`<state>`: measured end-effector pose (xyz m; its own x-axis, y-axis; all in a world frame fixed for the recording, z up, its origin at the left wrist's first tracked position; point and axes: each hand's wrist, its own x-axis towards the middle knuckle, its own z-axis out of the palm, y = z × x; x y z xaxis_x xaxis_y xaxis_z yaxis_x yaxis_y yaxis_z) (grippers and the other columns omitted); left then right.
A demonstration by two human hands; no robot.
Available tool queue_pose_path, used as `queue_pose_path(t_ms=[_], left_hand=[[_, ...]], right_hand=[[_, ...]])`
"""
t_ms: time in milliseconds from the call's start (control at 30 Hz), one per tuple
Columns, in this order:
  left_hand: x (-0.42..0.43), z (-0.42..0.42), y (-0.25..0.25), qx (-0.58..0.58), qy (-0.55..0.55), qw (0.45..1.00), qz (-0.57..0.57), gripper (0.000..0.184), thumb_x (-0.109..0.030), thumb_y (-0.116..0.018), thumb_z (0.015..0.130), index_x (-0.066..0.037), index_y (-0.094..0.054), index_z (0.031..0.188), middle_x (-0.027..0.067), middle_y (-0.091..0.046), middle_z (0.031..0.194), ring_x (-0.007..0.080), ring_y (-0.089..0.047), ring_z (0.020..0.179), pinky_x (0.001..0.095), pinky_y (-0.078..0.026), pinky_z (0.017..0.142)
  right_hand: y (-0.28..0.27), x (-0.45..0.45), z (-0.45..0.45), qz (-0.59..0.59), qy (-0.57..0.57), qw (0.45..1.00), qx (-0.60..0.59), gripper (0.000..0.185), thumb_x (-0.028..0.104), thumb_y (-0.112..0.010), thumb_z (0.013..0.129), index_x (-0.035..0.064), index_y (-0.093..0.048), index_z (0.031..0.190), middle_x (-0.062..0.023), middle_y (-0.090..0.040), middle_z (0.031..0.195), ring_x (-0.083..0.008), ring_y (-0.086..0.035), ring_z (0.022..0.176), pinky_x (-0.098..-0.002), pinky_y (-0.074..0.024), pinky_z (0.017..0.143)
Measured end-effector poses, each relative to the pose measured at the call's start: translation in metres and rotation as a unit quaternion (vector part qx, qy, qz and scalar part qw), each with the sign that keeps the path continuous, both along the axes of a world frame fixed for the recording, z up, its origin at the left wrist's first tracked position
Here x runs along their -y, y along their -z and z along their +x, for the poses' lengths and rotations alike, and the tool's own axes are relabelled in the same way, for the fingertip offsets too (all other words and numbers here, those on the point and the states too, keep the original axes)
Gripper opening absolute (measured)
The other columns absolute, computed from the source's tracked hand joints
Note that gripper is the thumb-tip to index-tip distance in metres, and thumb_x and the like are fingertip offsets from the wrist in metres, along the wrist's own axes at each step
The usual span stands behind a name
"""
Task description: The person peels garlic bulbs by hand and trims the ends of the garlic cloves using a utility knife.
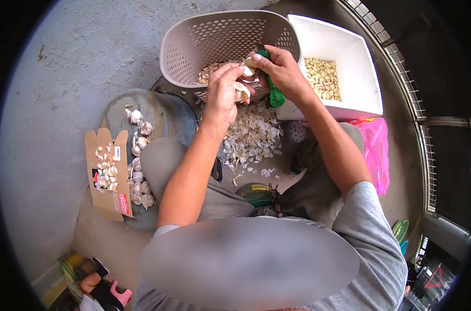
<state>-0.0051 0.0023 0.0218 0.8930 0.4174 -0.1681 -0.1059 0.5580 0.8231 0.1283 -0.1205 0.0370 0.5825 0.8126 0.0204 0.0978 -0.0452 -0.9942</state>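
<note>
Left hand [223, 96]: closed around a partly broken garlic piece [240, 92], its cloves showing at the fingers; thumb and forefinger raised to a pale clove [248, 70] between the two hands.

Right hand [287, 72]: grasping a green-handled knife [276, 96], handle end pointing down, short dark blade at the top; thumb laid toward the same clove.

Basket [176, 56]: grey-brown, perforated plastic, just beyond the hands; contains unpeeled-looking cloves [207, 73], partly hidden by the left hand.

White box [352, 46]: right of the basket, close beside it; peeled, cream-coloured cloves [322, 78] across its bottom.

Skins [253, 137]: loose papery heap on the floor [103, 236], below the hands and between the legs.

Pink bag [376, 150]: bright, translucent, by the right knee, near the white box.

Round support [116, 116]: worn, blue-grey, left of the left knee. On it, a line of whole garlic bulbs [137, 176], several touching.

Cardboard [98, 199]: opened flat, flaps outward, red "FRAGILE" label; beside the bulbs, bearing loose cloves [107, 168] in a cluster.
</note>
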Motion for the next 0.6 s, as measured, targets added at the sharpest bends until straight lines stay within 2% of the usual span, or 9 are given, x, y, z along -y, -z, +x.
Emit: queue_pose_path(t_ms=[100, 200, 233, 333, 367, 467, 600], left_hand=[[0.008, 0.003, -0.003, 0.006, -0.017, 0.999, 0.027, 0.021, -0.020, -0.060, 0.101, -0.001, -0.064, 0.107, 0.0124, -0.073, 0.091, 0.0143, -0.067, 0.061, 0.0262, -0.050, 0.045], [0.010, 0.004, -0.002, 0.020, -0.034, 0.998, 0.042, 0.020, -0.019, -0.061, 0.101, -0.001, -0.065, 0.107, 0.0114, -0.073, 0.089, 0.0132, -0.067, 0.061, 0.0253, -0.051, 0.045], [0.010, 0.002, -0.005, 0.002, -0.029, 0.999, 0.040, 0.020, -0.019, -0.062, 0.100, -0.001, -0.065, 0.106, 0.0105, -0.072, 0.086, 0.0134, -0.067, 0.060, 0.0249, -0.051, 0.045], [0.009, 0.003, 0.003, 0.007, -0.012, 0.999, 0.050, 0.019, -0.019, -0.062, 0.099, -0.001, -0.066, 0.104, 0.0101, -0.071, 0.084, 0.0134, -0.067, 0.059, 0.0252, -0.051, 0.044], [0.009, 0.004, 0.006, 0.006, -0.019, 0.998, 0.052, 0.019, -0.020, -0.062, 0.099, -0.001, -0.066, 0.104, 0.0102, -0.071, 0.083, 0.0135, -0.067, 0.058, 0.0252, -0.051, 0.044], [0.009, 0.004, 0.006, -0.003, -0.035, 0.998, 0.057, 0.019, -0.021, -0.063, 0.098, -0.002, -0.066, 0.101, 0.0101, -0.071, 0.082, 0.0134, -0.066, 0.057, 0.0249, -0.050, 0.043], [0.010, 0.002, 0.003, -0.010, -0.051, 0.997, 0.058, 0.019, -0.021, -0.064, 0.099, -0.002, -0.067, 0.097, 0.0082, -0.068, 0.078, 0.0127, -0.065, 0.056, 0.0239, -0.049, 0.042]], right_hand=[[-0.002, -0.002, -0.003, 0.026, 0.021, 0.998, 0.046, 0.028, 0.023, -0.060, 0.106, -0.0019, -0.063, 0.095, -0.0023, -0.062, 0.068, -0.0080, -0.053, 0.049, -0.0266, -0.0412, 0.042], [-0.011, 0.005, -0.007, 0.023, 0.021, 0.999, 0.028, 0.026, 0.023, -0.061, 0.105, -0.0015, -0.063, 0.095, -0.0023, -0.060, 0.066, -0.0085, -0.053, 0.046, -0.0263, -0.0408, 0.041], [-0.014, 0.006, -0.007, 0.037, 0.027, 0.997, -0.065, 0.025, 0.022, -0.062, 0.104, -0.0012, -0.063, 0.095, -0.0022, -0.059, 0.064, -0.0090, -0.053, 0.045, -0.0264, -0.0412, 0.039], [-0.010, 0.007, -0.002, -0.004, 0.015, 0.988, -0.156, 0.024, 0.021, -0.062, 0.103, -0.0018, -0.063, 0.096, -0.0025, -0.059, 0.064, -0.0090, -0.053, 0.044, -0.0265, -0.0421, 0.038], [-0.008, 0.007, -0.004, -0.015, 0.029, 0.988, -0.154, 0.025, 0.022, -0.063, 0.103, -0.0020, -0.062, 0.095, -0.0029, -0.058, 0.064, -0.0090, -0.052, 0.044, -0.0277, -0.0402, 0.037], [0.002, 0.005, -0.006, -0.036, 0.029, 0.998, 0.036, 0.026, 0.022, -0.063, 0.103, -0.0015, -0.060, 0.093, -0.0029, -0.055, 0.063, -0.0089, -0.051, 0.045, -0.0284, -0.0400, 0.039], [-0.001, 0.007, -0.008, -0.024, 0.008, 0.996, 0.080, 0.025, 0.022, -0.065, 0.103, -0.0010, -0.061, 0.093, -0.0023, -0.056, 0.065, -0.0067, -0.052, 0.053, -0.0272, -0.0426, 0.046]])
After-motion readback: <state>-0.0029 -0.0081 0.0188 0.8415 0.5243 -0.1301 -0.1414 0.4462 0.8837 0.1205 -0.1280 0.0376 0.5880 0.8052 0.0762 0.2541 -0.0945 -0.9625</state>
